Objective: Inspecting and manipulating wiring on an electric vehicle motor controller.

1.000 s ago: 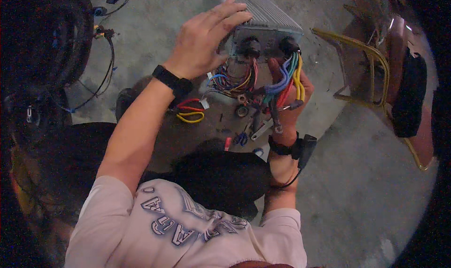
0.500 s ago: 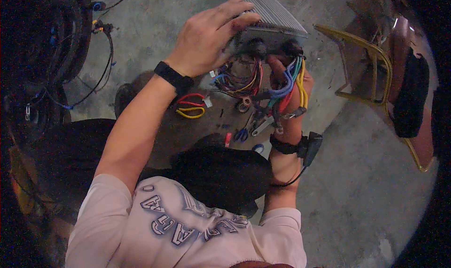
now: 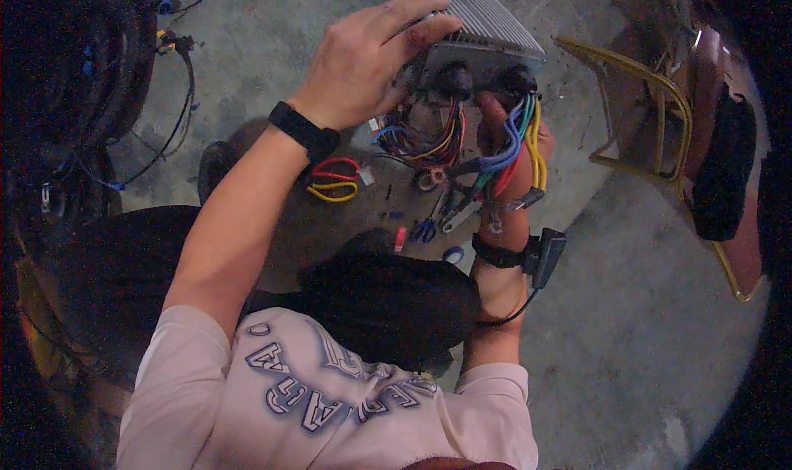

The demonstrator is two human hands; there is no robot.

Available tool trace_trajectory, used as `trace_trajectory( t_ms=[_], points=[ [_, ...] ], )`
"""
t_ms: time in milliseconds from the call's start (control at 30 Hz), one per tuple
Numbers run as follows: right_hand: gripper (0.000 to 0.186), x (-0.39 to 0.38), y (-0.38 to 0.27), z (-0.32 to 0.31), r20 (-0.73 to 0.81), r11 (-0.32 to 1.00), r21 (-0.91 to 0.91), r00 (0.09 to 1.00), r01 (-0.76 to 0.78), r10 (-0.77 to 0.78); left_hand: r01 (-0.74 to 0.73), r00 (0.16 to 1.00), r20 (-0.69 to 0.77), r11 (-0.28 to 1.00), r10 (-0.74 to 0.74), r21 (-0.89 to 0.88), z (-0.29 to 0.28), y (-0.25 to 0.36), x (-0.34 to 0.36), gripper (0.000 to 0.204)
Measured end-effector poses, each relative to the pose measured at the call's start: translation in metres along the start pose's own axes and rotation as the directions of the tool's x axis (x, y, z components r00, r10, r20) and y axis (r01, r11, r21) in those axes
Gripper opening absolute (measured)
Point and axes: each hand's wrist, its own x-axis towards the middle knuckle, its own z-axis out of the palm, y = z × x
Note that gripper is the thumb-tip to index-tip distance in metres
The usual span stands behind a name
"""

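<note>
A finned grey metal controller box [image 3: 487, 33] is held up at the top of the view. My left hand [image 3: 375, 54] is closed round its left side, fingers over the fins. Two black grommets sit on the box's near face. From one hangs a bundle of thin multicoloured wires [image 3: 450, 136]; from the other, thick coloured wires [image 3: 513, 144] in blue, green, red and yellow, with lugs at the ends. My right hand [image 3: 492, 115] is closed behind and around the thick wires, close beneath the box; its fingers are partly hidden by them.
On the floor below lie a red and yellow wire loop [image 3: 334, 191], blue-handled scissors [image 3: 425, 229], tape rolls [image 3: 429, 178] and a small red object [image 3: 400, 239]. A chair with a gold frame [image 3: 681, 124] stands at right. Dark tyre-like shapes and cables [image 3: 194, 82] are at left.
The box has tilted slightly, showing more of its near face and grommets. The thick wires have shifted a little right with my right hand. Both hands keep their hold.
</note>
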Motion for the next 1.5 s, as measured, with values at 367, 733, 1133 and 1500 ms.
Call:
trace_trajectory(
  t_ms=[367, 733, 1133, 1500],
  points=[
    [0.019, 0.013, 0.007, -0.012, 0.069, 0.993, 0.098, 0.996, -0.070, 0.063, 0.064, 0.998, 0.007, 0.997, -0.064, -0.047, -0.002, 0.008, 0.010, 0.062],
    [0.020, 0.021, 0.011, -0.018, 0.032, 0.997, -0.013, 0.996, -0.082, 0.082, 0.085, 0.996, 0.002, 0.994, -0.085, -0.070, 0.001, 0.004, 0.012, 0.062],
    [0.014, 0.013, -0.010, -0.004, 0.073, 0.998, 0.015, 0.996, -0.057, 0.055, -0.027, 0.999, -0.024, 0.999, 0.028, 0.018, 0.002, -0.001, 0.013, 0.065],
    [0.024, 0.014, -0.003, -0.010, 0.037, 0.998, -0.022, 0.997, -0.061, 0.062, -0.036, 0.999, 0.004, 0.999, 0.036, -0.004, 0.003, -0.003, 0.012, 0.069]
  ],
)
